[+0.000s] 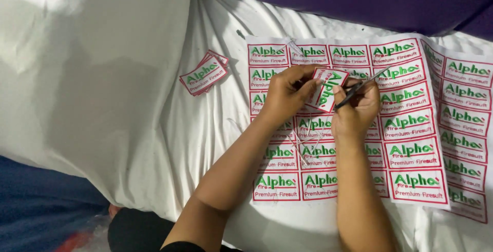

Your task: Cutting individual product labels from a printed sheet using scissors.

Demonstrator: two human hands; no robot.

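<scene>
Over the sheet of uncut labels [411, 129] on white cloth [128, 77], left hand [285, 95] pinches a single cut label [327, 89] in a closed grip, right hand [357, 111] just beside it, grip wrapped around dark scissors [359, 88]; small stack of cut labels [204, 73] lies well left of the sheet.

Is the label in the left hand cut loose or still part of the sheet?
Cut loose: the single label is tilted and lifted off the sheet, pinched by the left hand.
</scene>
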